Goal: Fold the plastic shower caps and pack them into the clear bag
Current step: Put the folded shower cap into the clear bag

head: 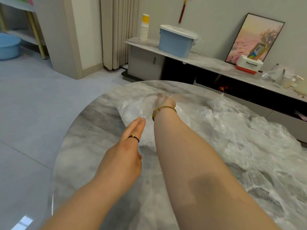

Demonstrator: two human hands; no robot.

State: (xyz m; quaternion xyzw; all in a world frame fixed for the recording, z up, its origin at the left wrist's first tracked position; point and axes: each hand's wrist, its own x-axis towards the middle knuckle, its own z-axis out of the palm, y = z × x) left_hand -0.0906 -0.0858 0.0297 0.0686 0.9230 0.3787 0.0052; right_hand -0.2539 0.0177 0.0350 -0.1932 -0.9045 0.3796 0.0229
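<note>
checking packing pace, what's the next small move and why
Probably draw the right hand out of the clear bag: it is in up to the wrist, the left hand lies flat against the bag, and loose shower caps wait beside it.

Grey tiled floor [25, 100] (glossy) meets beige curtain [116, 30].

On table [93, 146], clear bag [132, 110] (shower caps [240, 130] rightward)

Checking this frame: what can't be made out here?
All in the head view:
1. Right hand: it is inside the bag, and the film blurs the fingers, so its grip is unclear.
2. Bag contents: the clear layers merge, so the caps inside can't be counted.
3. Caps pile: cut off by the right edge.
</note>
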